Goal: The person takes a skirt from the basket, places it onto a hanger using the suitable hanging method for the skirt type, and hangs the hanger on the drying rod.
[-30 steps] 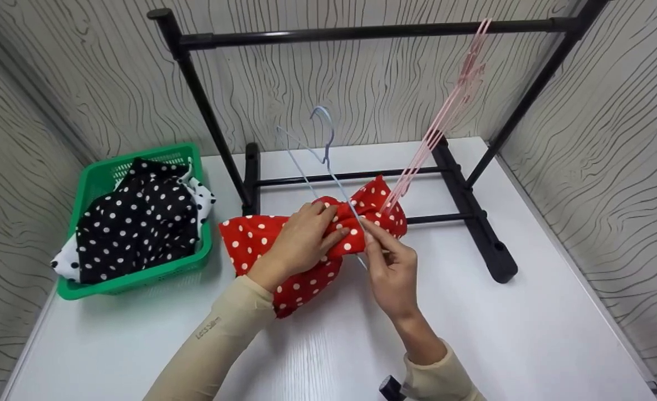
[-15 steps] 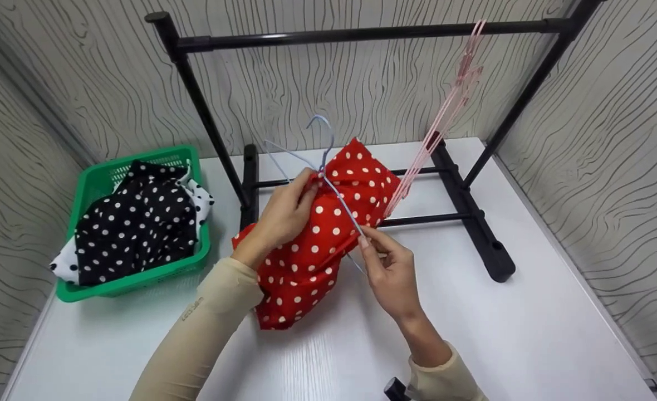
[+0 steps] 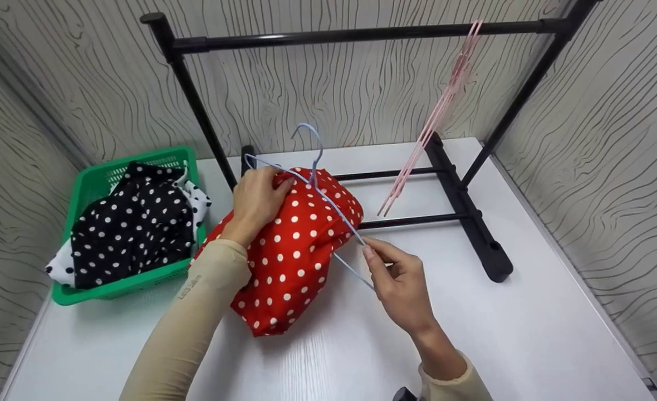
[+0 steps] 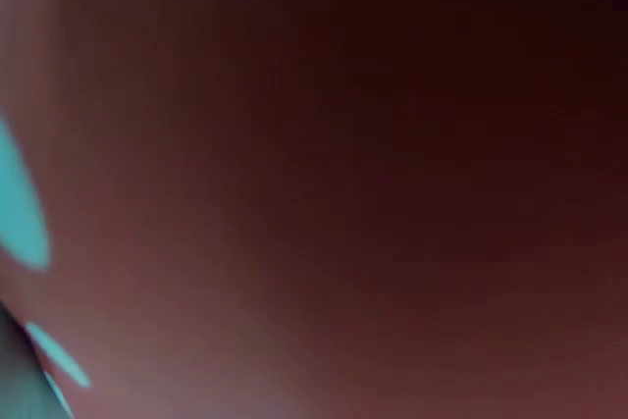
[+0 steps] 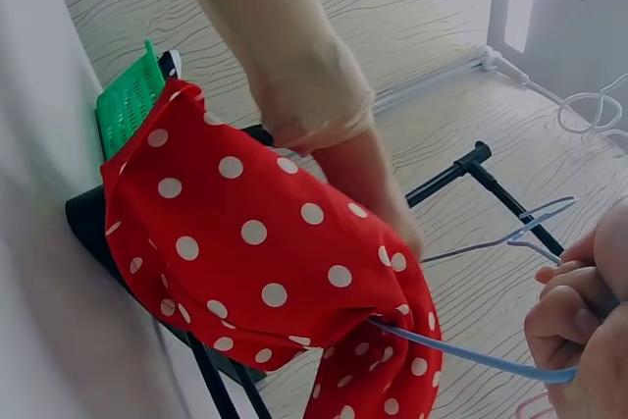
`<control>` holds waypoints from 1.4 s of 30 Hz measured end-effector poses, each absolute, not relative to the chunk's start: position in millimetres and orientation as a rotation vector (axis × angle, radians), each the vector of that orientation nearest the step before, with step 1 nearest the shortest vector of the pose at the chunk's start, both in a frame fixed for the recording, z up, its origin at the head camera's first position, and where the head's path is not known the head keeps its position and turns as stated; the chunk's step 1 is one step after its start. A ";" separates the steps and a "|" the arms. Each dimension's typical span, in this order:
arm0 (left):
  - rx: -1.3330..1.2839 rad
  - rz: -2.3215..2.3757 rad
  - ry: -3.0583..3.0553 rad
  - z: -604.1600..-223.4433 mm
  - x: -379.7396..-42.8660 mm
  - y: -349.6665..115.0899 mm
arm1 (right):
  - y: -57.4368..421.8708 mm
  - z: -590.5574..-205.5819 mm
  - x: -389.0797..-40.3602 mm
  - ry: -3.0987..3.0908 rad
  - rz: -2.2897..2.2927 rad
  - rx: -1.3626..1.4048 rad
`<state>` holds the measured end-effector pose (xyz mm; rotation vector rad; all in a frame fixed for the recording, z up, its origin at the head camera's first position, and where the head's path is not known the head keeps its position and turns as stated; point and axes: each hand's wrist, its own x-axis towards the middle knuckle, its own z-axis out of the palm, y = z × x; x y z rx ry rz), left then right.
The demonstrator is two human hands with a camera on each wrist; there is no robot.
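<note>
Right hand (image 3: pixel 403 284) pinching blue hanger (image 5: pixel 471 355), cloth (image 3: pixel 287 250) partly hiding rack (image 3: pixel 328 37), basket (image 3: pixel 131 283) nearby

White table (image 3: pixel 529 334): pale sheen across its surface | rear wall (image 3: pixel 317 83): pale, dark wavy grain lines, rising behind the table | left wall (image 3: pixel 5 195) and right wall (image 3: pixel 612 167): similar pattern, flanking the table | black rack (image 3: pixel 328 37): standing on the table, toward its rear

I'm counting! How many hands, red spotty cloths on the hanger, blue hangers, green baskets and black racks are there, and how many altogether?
Hands: 2, a left hand and a right hand
Red spotty cloth: 1
Blue hanger: 1
Green basket: 1
Black rack: 1
Total: 6
</note>
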<state>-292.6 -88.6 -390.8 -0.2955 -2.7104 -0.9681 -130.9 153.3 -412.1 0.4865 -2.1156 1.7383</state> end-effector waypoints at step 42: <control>-0.316 -1.261 -2.730 -397.7 -289.5 -122.8 | 162.9 -411.8 -152.6 -2.098 1.708 0.443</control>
